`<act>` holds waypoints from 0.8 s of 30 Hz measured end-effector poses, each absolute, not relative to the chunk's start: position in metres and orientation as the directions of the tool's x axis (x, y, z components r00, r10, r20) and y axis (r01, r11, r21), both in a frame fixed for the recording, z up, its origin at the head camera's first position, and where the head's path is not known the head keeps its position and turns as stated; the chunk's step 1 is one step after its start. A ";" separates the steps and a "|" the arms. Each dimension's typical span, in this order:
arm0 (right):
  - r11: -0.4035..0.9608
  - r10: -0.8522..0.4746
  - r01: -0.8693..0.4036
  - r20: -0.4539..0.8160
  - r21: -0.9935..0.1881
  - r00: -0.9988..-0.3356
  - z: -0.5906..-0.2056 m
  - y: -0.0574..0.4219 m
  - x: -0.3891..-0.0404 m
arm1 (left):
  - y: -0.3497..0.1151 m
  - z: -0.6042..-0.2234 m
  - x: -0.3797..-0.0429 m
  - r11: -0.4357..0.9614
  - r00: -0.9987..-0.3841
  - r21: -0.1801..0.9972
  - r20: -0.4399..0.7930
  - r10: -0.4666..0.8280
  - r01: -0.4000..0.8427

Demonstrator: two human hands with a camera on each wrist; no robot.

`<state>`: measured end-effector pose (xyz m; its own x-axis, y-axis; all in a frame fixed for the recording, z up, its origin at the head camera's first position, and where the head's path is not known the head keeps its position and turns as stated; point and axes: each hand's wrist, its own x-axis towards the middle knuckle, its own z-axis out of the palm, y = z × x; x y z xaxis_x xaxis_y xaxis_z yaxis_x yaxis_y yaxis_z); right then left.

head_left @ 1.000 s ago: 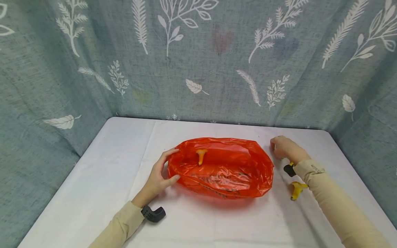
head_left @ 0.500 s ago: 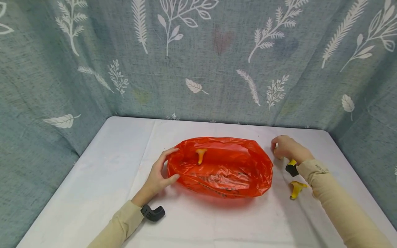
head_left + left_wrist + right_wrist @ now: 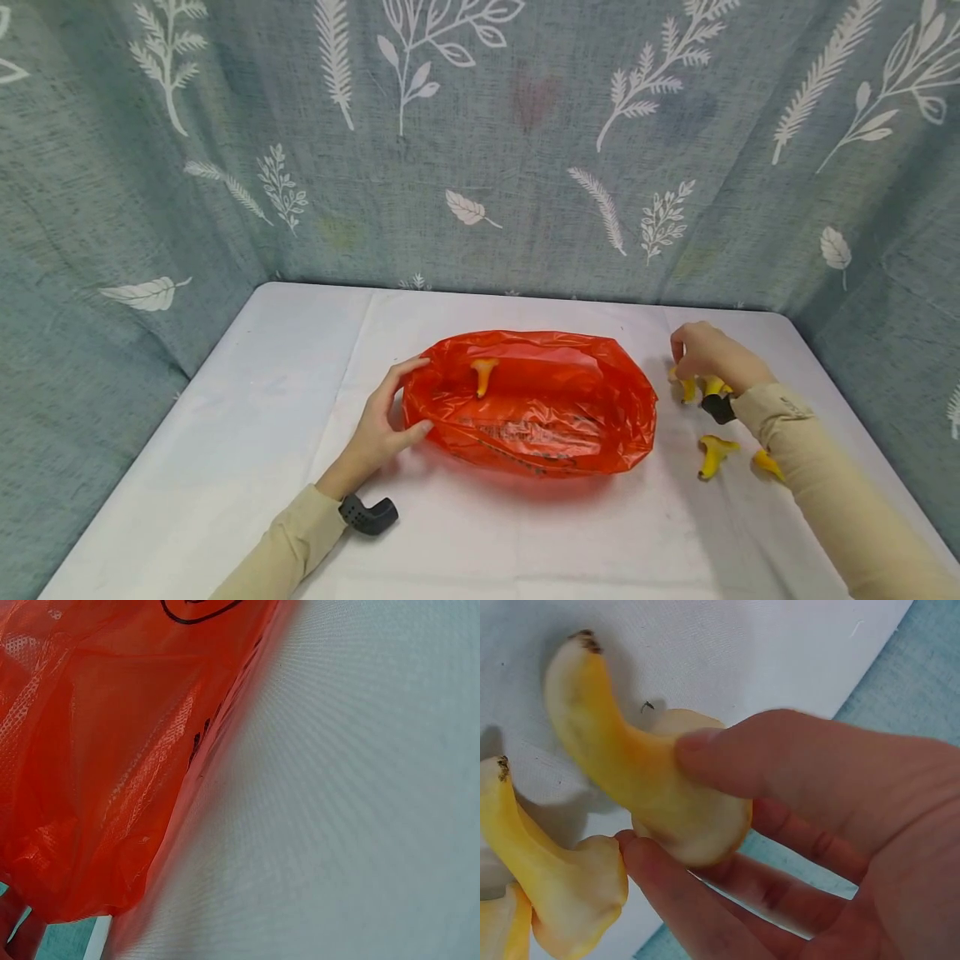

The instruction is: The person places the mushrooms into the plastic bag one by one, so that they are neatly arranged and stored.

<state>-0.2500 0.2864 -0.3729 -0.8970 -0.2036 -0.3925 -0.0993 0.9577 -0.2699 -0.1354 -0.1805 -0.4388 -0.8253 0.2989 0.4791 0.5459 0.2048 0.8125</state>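
Note:
A red plastic bag [image 3: 525, 400] lies with its mouth spread wide on the table, a yellow chanterelle mushroom [image 3: 483, 377] inside it. My left hand [image 3: 378, 425] holds the bag's left end, thumb at the near side and fingers at the far side. Its fingers barely show in the left wrist view. To the right of the bag, my right hand [image 3: 716, 357] pinches a chanterelle [image 3: 622, 765] between thumb and fingers, cap toward the palm. Beside it another chanterelle [image 3: 570, 881] touches or nearly touches a fingertip, and part of a third [image 3: 502, 926] shows.
Two more chanterelles lie nearer the front: one in full view [image 3: 715, 457], one partly behind the right sleeve [image 3: 767, 464]. A white cloth covers the table [image 3: 300, 367]. A blue-green patterned curtain [image 3: 525, 208] stands behind and at both sides.
My right hand has shifted slightly right and back, so more of the chanterelles near it and by the sleeve show. My left hand and the bag stay nearly still.

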 end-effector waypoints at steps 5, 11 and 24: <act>0.948 -0.236 -0.126 -0.381 -0.292 -0.894 -0.369 0.292 -0.248 | -0.180 -0.439 -0.135 0.202 -0.826 0.815 0.478 0.299 0.544; 0.905 -0.283 -0.134 -0.335 -0.404 -0.899 -0.359 0.302 -0.244 | -0.180 -0.439 -0.136 0.205 -0.822 0.809 0.485 0.299 0.551; 0.861 -0.324 -0.163 -0.274 -0.481 -0.905 -0.332 0.291 -0.228 | -0.181 -0.441 -0.136 0.210 -0.821 0.806 0.487 0.298 0.554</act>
